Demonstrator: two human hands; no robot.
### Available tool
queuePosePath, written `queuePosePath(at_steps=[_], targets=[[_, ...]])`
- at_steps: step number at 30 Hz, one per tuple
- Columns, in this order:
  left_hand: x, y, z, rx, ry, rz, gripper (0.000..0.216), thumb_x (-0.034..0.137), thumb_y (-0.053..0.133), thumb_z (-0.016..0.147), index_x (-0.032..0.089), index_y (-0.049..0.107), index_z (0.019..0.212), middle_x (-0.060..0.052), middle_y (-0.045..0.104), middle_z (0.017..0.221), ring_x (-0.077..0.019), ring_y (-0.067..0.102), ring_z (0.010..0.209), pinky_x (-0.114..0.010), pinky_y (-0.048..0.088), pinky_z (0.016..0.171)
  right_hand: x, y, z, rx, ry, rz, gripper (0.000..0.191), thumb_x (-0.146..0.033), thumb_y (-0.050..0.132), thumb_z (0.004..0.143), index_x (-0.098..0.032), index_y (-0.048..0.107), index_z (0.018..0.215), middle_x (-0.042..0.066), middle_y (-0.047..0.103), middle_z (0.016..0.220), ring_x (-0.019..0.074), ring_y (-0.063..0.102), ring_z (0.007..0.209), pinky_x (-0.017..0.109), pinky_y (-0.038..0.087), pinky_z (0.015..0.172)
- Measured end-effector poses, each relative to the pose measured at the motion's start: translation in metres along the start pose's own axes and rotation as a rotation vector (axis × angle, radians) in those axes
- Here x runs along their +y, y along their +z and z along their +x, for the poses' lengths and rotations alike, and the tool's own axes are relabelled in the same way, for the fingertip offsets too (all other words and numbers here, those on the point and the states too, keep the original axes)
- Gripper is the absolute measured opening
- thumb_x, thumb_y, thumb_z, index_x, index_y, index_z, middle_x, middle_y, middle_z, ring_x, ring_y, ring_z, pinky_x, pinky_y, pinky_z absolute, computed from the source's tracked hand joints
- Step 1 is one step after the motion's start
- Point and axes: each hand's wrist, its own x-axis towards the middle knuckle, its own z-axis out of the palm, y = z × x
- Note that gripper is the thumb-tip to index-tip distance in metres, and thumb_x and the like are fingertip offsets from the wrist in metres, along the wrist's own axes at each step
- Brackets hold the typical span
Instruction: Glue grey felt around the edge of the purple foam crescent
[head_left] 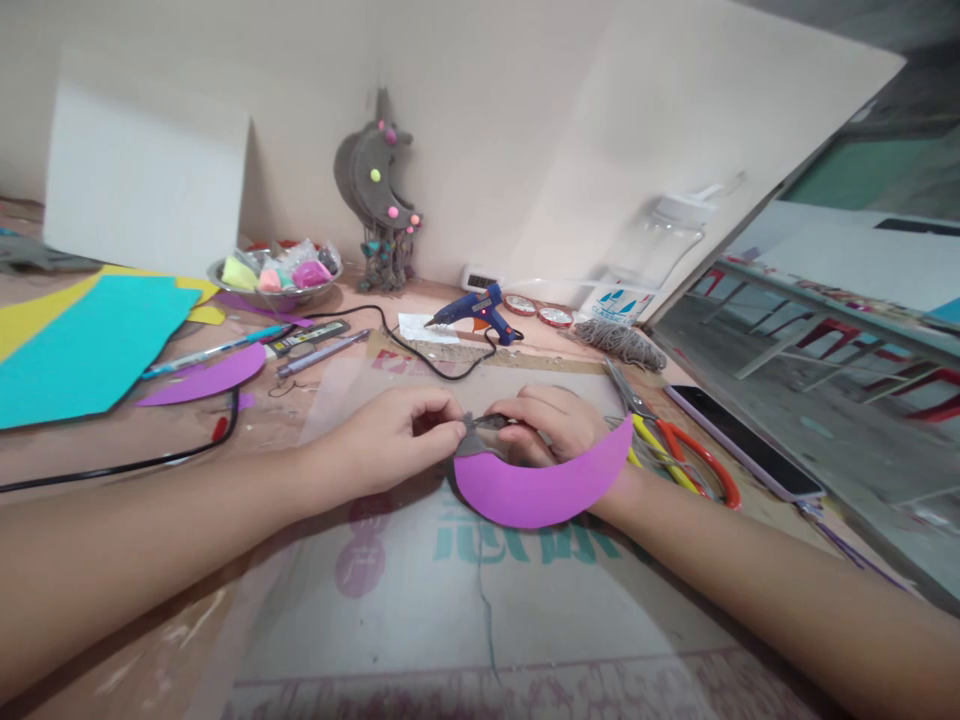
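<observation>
Crescent (536, 495) is showing purple at centre, over the table (172, 650); left hand (409, 430) and right hand (551, 425) are pinching grey material (471, 440) by its ten-o'clock tip — light, even tension should be keeping everything uncreased.

I watch the left hand (409, 430) pinch a gray piece (471, 440) at the left tip of a purple crescent (536, 492). The right hand (555, 415) curls behind the crescent, its fingertips also on the gray piece; the exact contact is too blurred for me to read. Under both forearms I have a printed sheet (375, 635). Beyond the hands stands a blue glue gun (480, 312), near a gray moon decoration (360, 190). Orange-handled scissors (669, 438) lie just beside the right forearm, with a phone (742, 440) near them.
</observation>
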Motion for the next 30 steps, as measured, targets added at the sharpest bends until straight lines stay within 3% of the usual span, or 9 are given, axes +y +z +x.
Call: queuePosePath(at_steps=[30], targets=[[-0.0019,0.0011,-0.0003,-0.007,0.018,-0.002,0.015,0.025,0.046,0.079,0.017,0.053,0.068,0.006,0.046,0.058,-0.0095,0.043,0.056,-0.021,0.032,0.052,-0.0016,-0.0043,0.0019,-0.019,-0.062,-0.072,0.035,-0.035,0.037,0.095,-0.014,0.064,0.092,0.002,0.055,0.062,0.012,0.049,0.056,0.024,0.038,0.054]])
